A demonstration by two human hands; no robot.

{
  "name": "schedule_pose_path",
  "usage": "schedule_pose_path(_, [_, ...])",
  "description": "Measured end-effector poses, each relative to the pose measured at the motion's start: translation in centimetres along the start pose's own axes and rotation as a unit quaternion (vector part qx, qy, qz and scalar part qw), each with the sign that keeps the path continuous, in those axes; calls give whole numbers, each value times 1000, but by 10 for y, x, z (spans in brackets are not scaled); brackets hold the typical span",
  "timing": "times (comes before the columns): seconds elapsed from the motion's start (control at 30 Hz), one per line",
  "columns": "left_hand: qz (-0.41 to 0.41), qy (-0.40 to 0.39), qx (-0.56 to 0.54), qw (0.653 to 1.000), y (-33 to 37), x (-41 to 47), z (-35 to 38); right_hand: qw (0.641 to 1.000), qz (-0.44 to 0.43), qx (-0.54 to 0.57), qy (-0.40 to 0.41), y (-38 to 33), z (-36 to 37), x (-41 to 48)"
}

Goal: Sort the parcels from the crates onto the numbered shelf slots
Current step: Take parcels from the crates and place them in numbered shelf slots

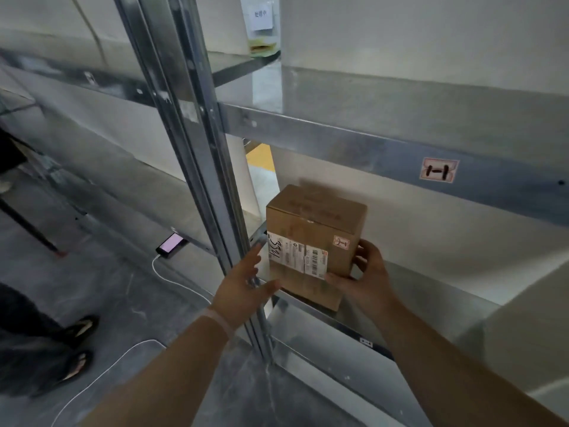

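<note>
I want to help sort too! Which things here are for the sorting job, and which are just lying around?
For the job:
- cardboard box, on the shelf, with the right hand touching it and the left hand open beside it
- metal shelf
- shelf label marked 1-1

Just lying around:
- phone on the floor
- white cable
- paper sign up high

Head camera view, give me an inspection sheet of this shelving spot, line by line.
Surface: metal shelf, bare beside the box; beam above carries sticker 1-1.
Job's things: one cardboard box at the shelf's front left corner, upright, shipping label facing out.
Clutter: phone on the floor, screen lit.
Grippers: right hand touches the box's lower right corner; left hand open beside the upright post, whether it touches the box is unclear.
Cables: white cable runs from the phone across the floor.
Surroundings: another person's sandalled feet at left.
</note>
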State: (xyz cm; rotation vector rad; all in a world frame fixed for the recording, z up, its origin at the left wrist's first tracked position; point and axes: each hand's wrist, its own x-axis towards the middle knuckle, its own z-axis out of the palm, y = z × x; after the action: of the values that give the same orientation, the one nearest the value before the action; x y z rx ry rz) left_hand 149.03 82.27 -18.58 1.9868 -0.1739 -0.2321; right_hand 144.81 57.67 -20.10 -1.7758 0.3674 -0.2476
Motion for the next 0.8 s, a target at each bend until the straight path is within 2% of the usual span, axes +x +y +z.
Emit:
schedule_pose_path(0.13, [8,-51,7,999,-21,8,-19,1000,9,3,24,12,24,8])
schedule_pose_path(0.4, [30,-133,37,990,-36,23,-39,1000,17,13,20,11,40,12])
schedule_pose_path(0.57, [57,-171,67,981,-40,23,-35,996,56,-58,47,1,42,2])
schedule_pose_path(0.67, [131,-181,93,970,-31,14,-27,987,64,-134,54,-10,39,-20])
schedule_pose_path(0.8, [213,-202,138,946,-6,-3,2,958,25,-275,79,-22,16,-73])
